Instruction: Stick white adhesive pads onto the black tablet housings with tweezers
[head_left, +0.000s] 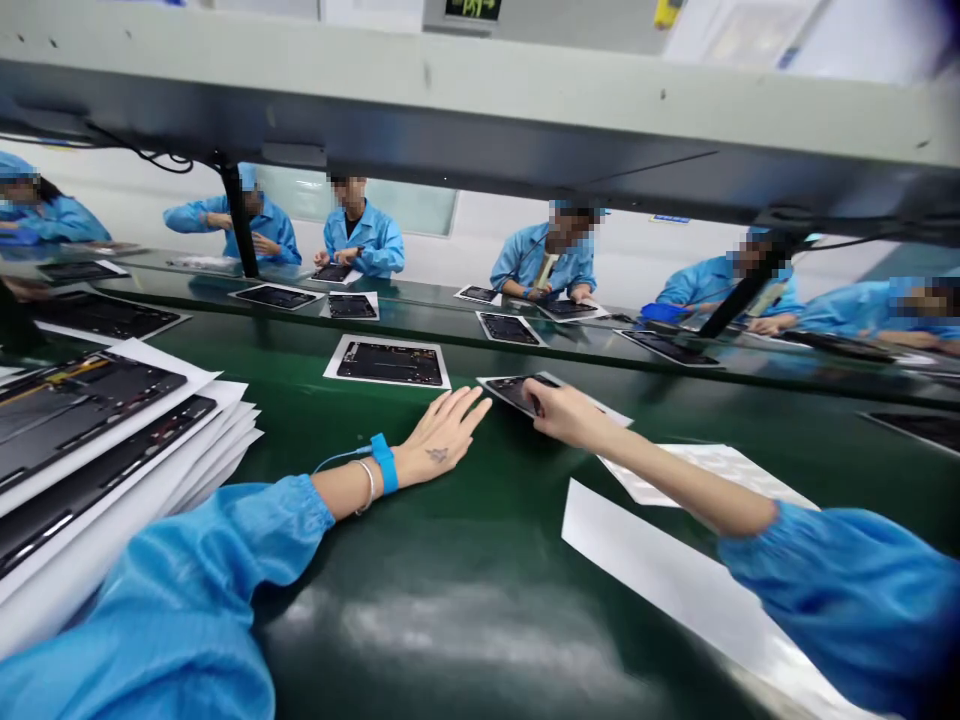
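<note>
My left hand [441, 437] lies palm down, fingers stretched, low over the green work surface [442, 570]. It wears a blue wrist strap [384, 463] with a thin cord. Just beyond its fingertips is an opened black tablet housing [390, 364] on a white sheet. My right hand [564, 412] is closed in a pinch at another black tablet housing [514, 389], which also rests on a white sheet and is partly covered by the hand. What sits between the fingertips is hidden.
At left stands a stack of tablet housings [90, 400] interleaved with white sheets. White sheets [660, 560] lie under my right forearm. More housings [510, 328] line the bench beyond. Several co-workers in blue sit opposite. A shelf [480, 130] crosses overhead on dark posts [238, 220].
</note>
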